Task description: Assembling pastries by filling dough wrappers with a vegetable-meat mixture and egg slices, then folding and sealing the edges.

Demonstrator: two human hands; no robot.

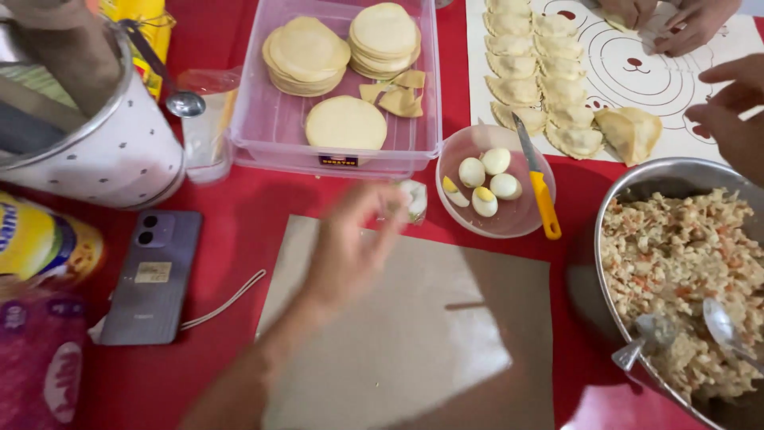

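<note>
Surface: red table (pixel 239 231), brown paper (pixel 414 334) centre | Around: wrapper tray (pixel 270 127) top, egg bowl (pixel 517 219), filling bowl (pixel 676 171) right | Left hand (pixel 350 243): blurred, fingers spread | Right hand (pixel 736 111): grip indeterminate

The surface (pixel 239 199) was red. A plain brown paper sheet (pixel 414 334) lay on it. The phone (pixel 151 279) was grey-purple. The knife (pixel 537 179) had a yellow handle. The eggs (pixel 487 179) in the pink bowl (pixel 509 219) were white, some showing yellow. The round dough skins (pixel 346 123) were pale cream in a clear box (pixel 263 131). The white mat (pixel 676 72) had a dark red bear drawing. The white pot (pixel 119 151) had small dark dots.
</note>
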